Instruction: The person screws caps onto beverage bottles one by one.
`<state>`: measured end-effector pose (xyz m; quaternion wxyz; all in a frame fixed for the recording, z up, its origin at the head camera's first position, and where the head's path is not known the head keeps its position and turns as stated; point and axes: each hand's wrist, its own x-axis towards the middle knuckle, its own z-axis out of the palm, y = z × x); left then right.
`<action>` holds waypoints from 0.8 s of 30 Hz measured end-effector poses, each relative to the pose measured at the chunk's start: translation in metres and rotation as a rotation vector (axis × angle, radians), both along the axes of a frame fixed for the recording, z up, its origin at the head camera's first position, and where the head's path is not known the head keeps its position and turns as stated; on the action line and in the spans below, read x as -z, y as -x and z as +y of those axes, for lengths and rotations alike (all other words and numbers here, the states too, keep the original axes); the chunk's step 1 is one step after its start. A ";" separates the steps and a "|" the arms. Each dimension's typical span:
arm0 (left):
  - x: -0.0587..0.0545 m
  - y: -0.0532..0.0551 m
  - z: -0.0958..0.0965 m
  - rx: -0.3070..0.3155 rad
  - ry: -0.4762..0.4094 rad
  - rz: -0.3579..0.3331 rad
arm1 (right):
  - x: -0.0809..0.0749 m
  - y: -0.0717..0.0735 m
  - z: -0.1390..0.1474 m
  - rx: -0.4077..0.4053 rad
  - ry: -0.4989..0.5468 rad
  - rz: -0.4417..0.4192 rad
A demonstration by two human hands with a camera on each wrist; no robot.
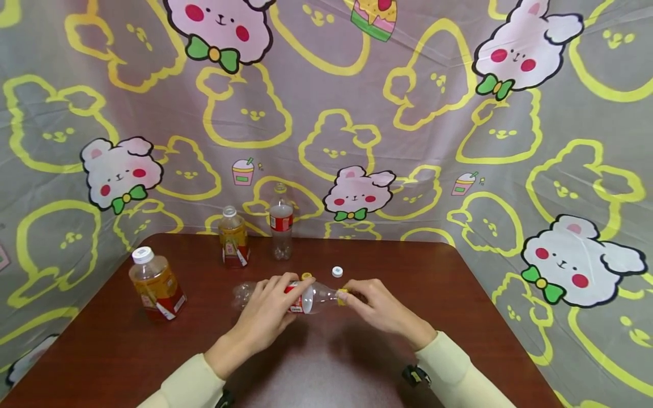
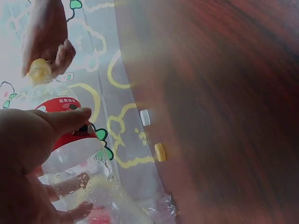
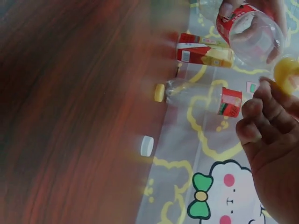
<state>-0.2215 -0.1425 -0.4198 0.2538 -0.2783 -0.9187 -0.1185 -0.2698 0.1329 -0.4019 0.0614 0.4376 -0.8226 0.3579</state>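
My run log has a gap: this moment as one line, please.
left hand: grips clear bottle; right hand: pinches its yellow cap; table: white cap, loose yellow cap, three upright bottles

Small white Chinese characters (image 2: 67,101), beginning 经典, stand on the red label (image 2: 74,134) of the held bottle (image 1: 322,297); other print is too small to read.

**Mostly clear plastic, wood-look & cloth**

Held btl (image 1: 322,296): thin transp. plastic, smooth, glossy; red label (image 1: 296,309) smooth, printed. Upright red-label btl (image 1: 282,245): same clear shiny plastic. White cap (image 1: 337,272) & loose yellow cap (image 2: 160,152): opaque plastic, smooth. Counter (image 1: 423,272): dk. wood-look, grained, semi-gloss. Backdrop (image 1: 316,88): printed cloth, creased, slight sheen. Sleeves (image 1: 449,362): matt fabric.
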 end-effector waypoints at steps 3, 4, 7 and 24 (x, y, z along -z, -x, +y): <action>-0.001 0.001 -0.003 0.007 -0.013 -0.025 | 0.000 -0.001 0.001 -0.010 0.031 0.005; -0.001 0.001 -0.004 0.009 -0.019 -0.034 | 0.000 -0.001 0.001 -0.019 0.036 0.013; -0.001 0.001 -0.005 0.012 -0.026 -0.052 | -0.002 -0.001 0.002 -0.040 0.025 0.065; -0.003 -0.001 -0.003 0.023 -0.018 0.005 | 0.002 -0.006 -0.007 0.114 -0.168 0.348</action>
